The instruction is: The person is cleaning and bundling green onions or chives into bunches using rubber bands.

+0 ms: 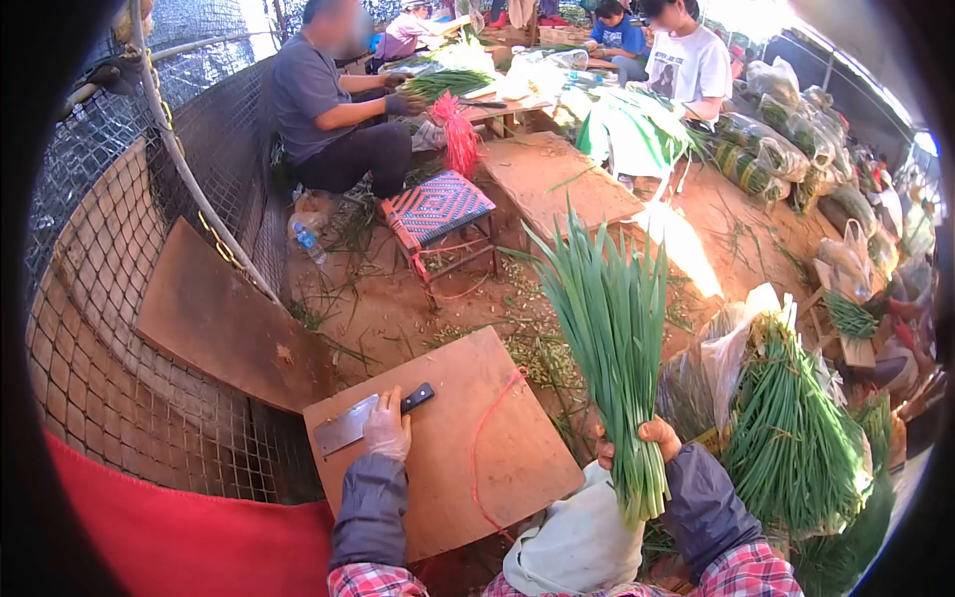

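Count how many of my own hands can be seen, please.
2: the left hand lies on the cleaver, over the board; the right hand grips the lower part of the green bundle.

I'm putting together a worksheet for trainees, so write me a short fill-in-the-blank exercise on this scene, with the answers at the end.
The left hand touches a cleaver with a ____ handle.
The cleaver lies on a flat ____.
The long leaves in the right hand are ____.
In the picture, the plastic bottle lies to the ____ of the woven stool.

Answers: black; board; green; left.
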Demonstrator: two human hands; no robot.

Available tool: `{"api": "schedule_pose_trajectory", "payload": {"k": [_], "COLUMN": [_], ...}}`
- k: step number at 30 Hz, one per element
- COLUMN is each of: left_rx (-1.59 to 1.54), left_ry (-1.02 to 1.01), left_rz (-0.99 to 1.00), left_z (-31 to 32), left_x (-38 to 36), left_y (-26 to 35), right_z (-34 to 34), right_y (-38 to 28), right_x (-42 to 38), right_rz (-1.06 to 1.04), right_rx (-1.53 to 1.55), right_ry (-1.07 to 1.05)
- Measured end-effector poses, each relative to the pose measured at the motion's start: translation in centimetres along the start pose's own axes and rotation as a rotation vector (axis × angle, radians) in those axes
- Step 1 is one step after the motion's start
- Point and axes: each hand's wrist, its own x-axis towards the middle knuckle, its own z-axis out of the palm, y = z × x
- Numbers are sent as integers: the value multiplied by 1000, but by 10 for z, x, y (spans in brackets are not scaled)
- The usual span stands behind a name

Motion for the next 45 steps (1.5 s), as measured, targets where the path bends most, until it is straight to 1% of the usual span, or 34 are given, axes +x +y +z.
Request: {"api": "schedule_pose_trajectory", "payload": {"k": [1, 2, 4, 7, 9, 12, 15, 16, 18, 19, 21, 22, 23, 24, 25, 27, 30, 31, 33, 35, 39, 40, 44, 45], "left_rx": [-40, -116, -201, -129, -146, -142, -157, -162, -171, -228, -344, -384, -424, -463, -500, -543, -632, -568, -543, -546, -472, -447, -431, -420], "left_ry": [72, 67, -105, -321, -345, -314, -278, -298, -338, -322, -290, -301, -313, -326, -263, -304, -313, -415, -371, -377, -424, -406, -444, -456], "left_rz": [-10, -31, -102, -195, -266, -264, -299, -330, -394, -424, -483, -527, -570, -612, -551, -526, -550, -603, -479, -470, -429, -392, -325, -315], "left_z": [-2, 8, 0, -10, 3, 28, 28, 26, 21, 23, 29, 31, 33, 34, 50, 48, 56, 50, 50, 50, 45, 45, 41, 33], "left_x": [-2, -16, -41, -59, -65, -75, -78, -77, -78, -81, -90, -91, -93, -96, -107, -108, -112, -105, -103, -102, -100, -99, -95, -93], "left_y": [10, 15, 52, 101, 105, 103, 110, 112, 115, 113, 110, 110, 109, 109, 102, 105, 114, 120, 128, 130, 136, 137, 141, 144], "right_z": [-1, -1, 1, -6, -11, 5, 21, 31, 30, 30, 38, 31, 13, 23, 0, -9, -7, -4, 4, 9, 6, 8, -10, 4], "right_y": [-2, -4, -6, -2, 2, 0, -2, -4, -2, 0, 11, 25, 51, 69, 95, 124, 125, 121, 118, 118, 119, 115, 120, 115], "right_x": [0, 2, 9, 14, 22, 32, 52, 59, 82, 94, 119, 133, 145, 151, 160, 170, 180, 186, 193, 194, 200, 202, 209, 203], "right_rz": [5, 9, -5, 45, 28, 79, 71, 102, 148, 172, 220, 136, -45, 181, 276, 20, 85, 89, 99, 43, 98, 230, 355, 395], "right_rx": [-12, -25, -62, -71, -132, -202, -283, -289, -488, -589, -956, -1267, -1575, -1921, -2161, -2518, -2538, -2555, -2593, -2601, -2570, -2588, -2551, -2544], "right_ry": [-4, -9, -22, 28, 0, 1, -25, 26, 8, 0, -45, -88, -147, -93, -149, -160, -220, -259, -323, -333, -181, -153, -32, -18]}}
